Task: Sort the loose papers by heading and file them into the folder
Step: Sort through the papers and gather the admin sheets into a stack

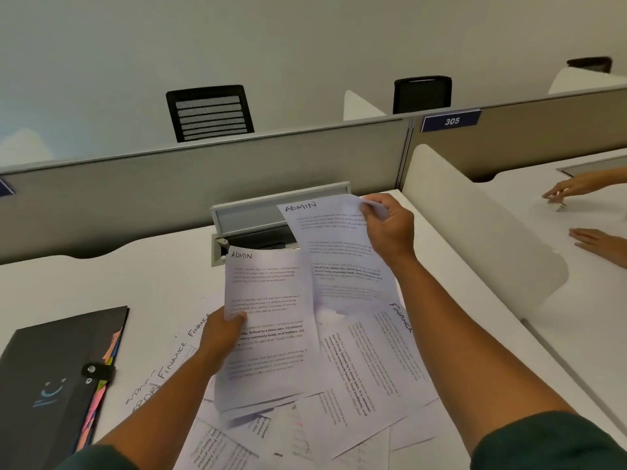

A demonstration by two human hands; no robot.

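Note:
My left hand [222,334] grips the left edge of a sheet headed ADMIN [271,300], lifted above the desk. My right hand [386,225] pinches the top right corner of a second ADMIN sheet [339,252], held higher and to the right, its lower left edge behind the first. Below them lies a loose pile of papers [366,368]; some of their headings read FINANCE. A black folder [51,374] with coloured tabs lies shut by a strap at the left of the desk.
An open grey cable hatch [251,215] stands behind the papers. A grey partition [203,184] bounds the white desk [142,283] at the back, a white divider [475,232] at the right. Beyond it, another person's hands [576,188] rest on the neighbouring desk.

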